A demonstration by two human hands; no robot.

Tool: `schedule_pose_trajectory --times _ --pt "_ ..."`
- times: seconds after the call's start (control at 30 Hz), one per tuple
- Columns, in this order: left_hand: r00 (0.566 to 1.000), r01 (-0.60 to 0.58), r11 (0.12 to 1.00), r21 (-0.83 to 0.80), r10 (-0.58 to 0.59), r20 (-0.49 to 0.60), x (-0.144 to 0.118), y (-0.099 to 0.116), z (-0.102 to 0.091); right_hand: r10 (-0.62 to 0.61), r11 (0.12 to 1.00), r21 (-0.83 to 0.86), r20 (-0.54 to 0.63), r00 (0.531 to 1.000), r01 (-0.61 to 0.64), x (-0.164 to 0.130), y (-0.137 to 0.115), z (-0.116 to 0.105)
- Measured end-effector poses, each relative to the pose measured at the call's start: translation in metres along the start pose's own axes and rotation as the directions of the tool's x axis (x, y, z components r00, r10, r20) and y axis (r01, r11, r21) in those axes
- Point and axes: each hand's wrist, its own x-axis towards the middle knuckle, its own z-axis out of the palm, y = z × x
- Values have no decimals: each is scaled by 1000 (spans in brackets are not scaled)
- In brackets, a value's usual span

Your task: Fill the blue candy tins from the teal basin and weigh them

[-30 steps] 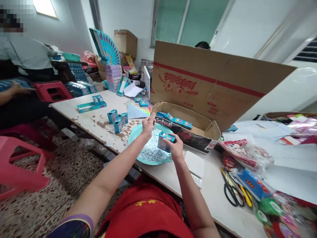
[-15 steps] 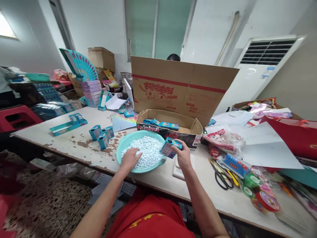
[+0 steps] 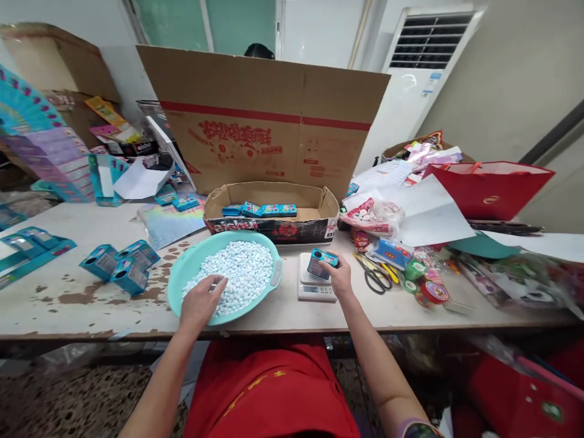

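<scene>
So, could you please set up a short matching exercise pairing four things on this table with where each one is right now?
Things:
1. left hand
2. small blue box
3. scissors
4. row of blue packs

Places:
A. inside the open cardboard box
B. held by the right hand over the white scale
C. in the white pellets of the teal basin
D. flat on the table, right of the scale

Pairs: 1-C, 2-B, 3-D, 4-A
</scene>
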Motion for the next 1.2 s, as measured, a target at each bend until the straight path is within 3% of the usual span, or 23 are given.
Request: schedule_pose_trajectory --times 0.27,0.4,0.53,0.67,0.8,1.07,1.2 --pt "997 -79 997 8 79 -2 5 -12 1 -58 994 -91 -17 998 56 18 20 2" --pt "994 -106 994 -15 106 -33 6 -20 5 -108 973 -222 -186 977 66 2 35 -32" --pt "993 -70 997 -32 67 -98 2 -21 7 -174 902 -432 -321 931 19 -47 52 -70" --pt "994 -63 996 -65 57 -89 -2 -19 6 -328 742 -666 -267 906 72 -87 68 -87" --pt "996 8 997 -81 -16 -93 -6 -16 2 -463 544 -831 -182 867 116 -91 83 -88" --pt "979 186 982 -23 -187 -85 -15 20 -6 -477 397 -911 -98 873 114 -89 84 -82" --pt "991 126 992 -5 -126 49 -13 17 -5 -482 383 -915 -85 872 123 -91 81 -82"
